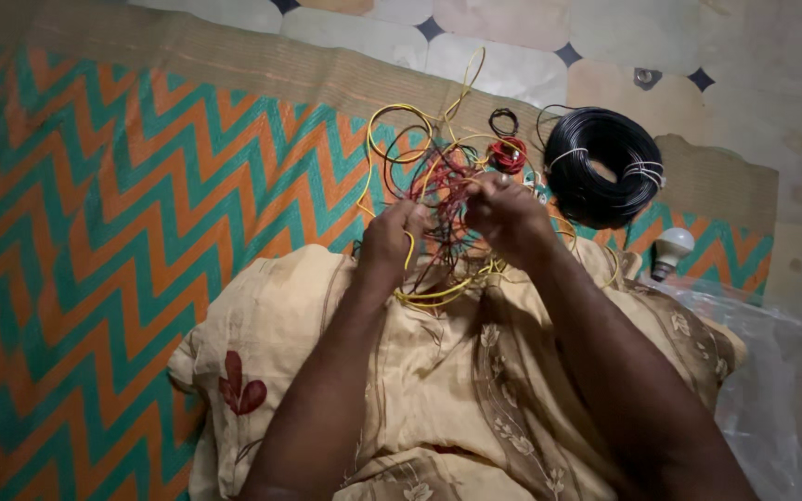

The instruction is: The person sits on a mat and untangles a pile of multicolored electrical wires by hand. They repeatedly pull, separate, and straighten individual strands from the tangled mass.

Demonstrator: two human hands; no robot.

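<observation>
1. Tangled red, yellow and black wires (438, 186) lie at the pillow's (327, 371) far edge.
2. Left hand (390, 243) pinches a yellow strand; right hand (505, 215) grips red ones.
3. Untangling seems underway; separating strands calls for gentle pulling.

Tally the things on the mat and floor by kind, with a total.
Tangle of red, yellow and black wires: 1
Black wire coil: 1
Small red wire coil: 1
Light bulb: 1
Cushion: 1
Total: 5
</observation>
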